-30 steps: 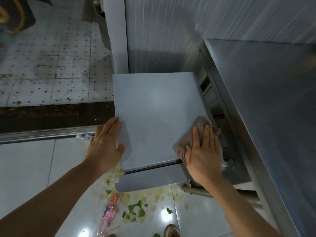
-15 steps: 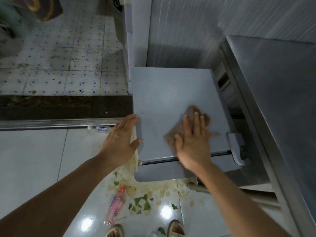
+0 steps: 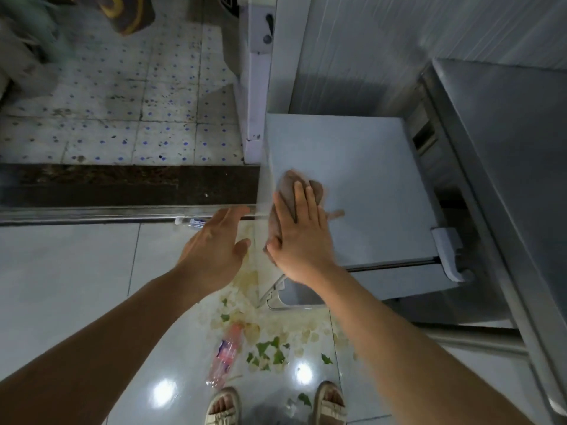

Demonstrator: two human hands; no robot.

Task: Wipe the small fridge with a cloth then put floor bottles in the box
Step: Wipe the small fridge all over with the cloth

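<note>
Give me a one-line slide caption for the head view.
Right hand presses a brown cloth on the small fridge top; pink bottle lies on the floor.

No text, brand or number can be read. Below the fridge (image 3: 352, 179), the pink bottle (image 3: 225, 354) on the floor carries a purple-and-white label, too blurred to make out. Left of the fridge, a clear bottle (image 3: 191, 222) bears a small illegible label.

Steel counter (image 3: 506, 154) at three o'clock, corrugated wall panel (image 3: 399, 50) at twelve, blue-dotted floor tiles (image 3: 122, 118) at ten, dark threshold strip (image 3: 122, 185) at nine, green leaf scraps (image 3: 270, 351) at six, sandalled feet (image 3: 328, 403) below
</note>
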